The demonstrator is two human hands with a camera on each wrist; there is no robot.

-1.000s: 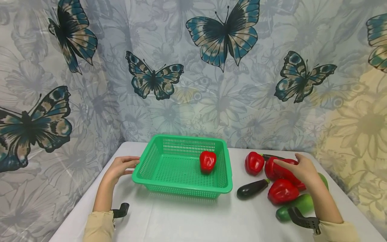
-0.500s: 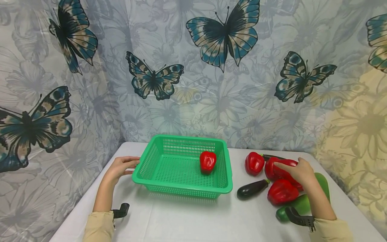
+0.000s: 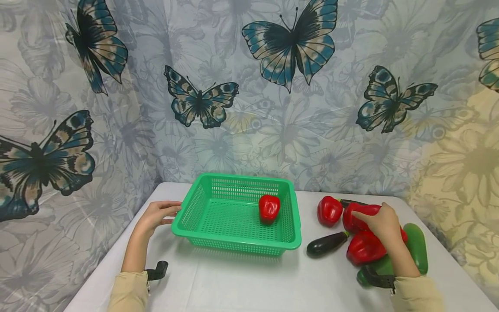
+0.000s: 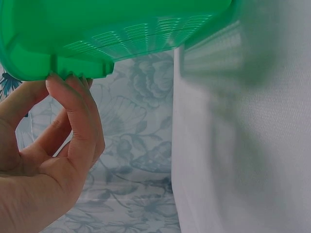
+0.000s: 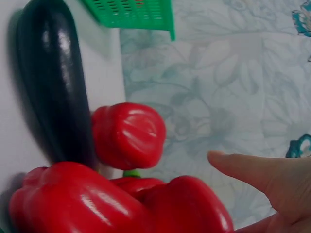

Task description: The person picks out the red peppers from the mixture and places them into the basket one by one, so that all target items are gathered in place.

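My left hand (image 3: 157, 213) is beside the green plastic basket (image 3: 234, 245), its relaxed fingers at the left rim. In the left wrist view the fingertips of this left hand (image 4: 63, 131) touch the rim's outer edge. One red bell pepper (image 3: 269, 208) lies inside the basket. On the right my right hand (image 3: 382, 221) hovers low over a pile of red bell peppers (image 3: 364, 248), palm down. In the right wrist view its thumb (image 5: 243, 167) is stretched out, apart from the nearest pepper (image 5: 187, 206); the other fingers are mostly out of sight.
An eggplant (image 3: 325, 245) lies between basket and pile. Another red bell pepper (image 3: 329, 211) sits behind it, beside a second dark eggplant (image 3: 351, 203). Long green vegetables (image 3: 417, 247) lie right of and under the right forearm. Butterfly-printed cloth (image 3: 273, 143) hangs behind the white table (image 3: 234, 281).
My right hand has come down and slightly left over the pepper pile, uncovering more of the green vegetable on the right. My left hand and the basket have stayed in place.
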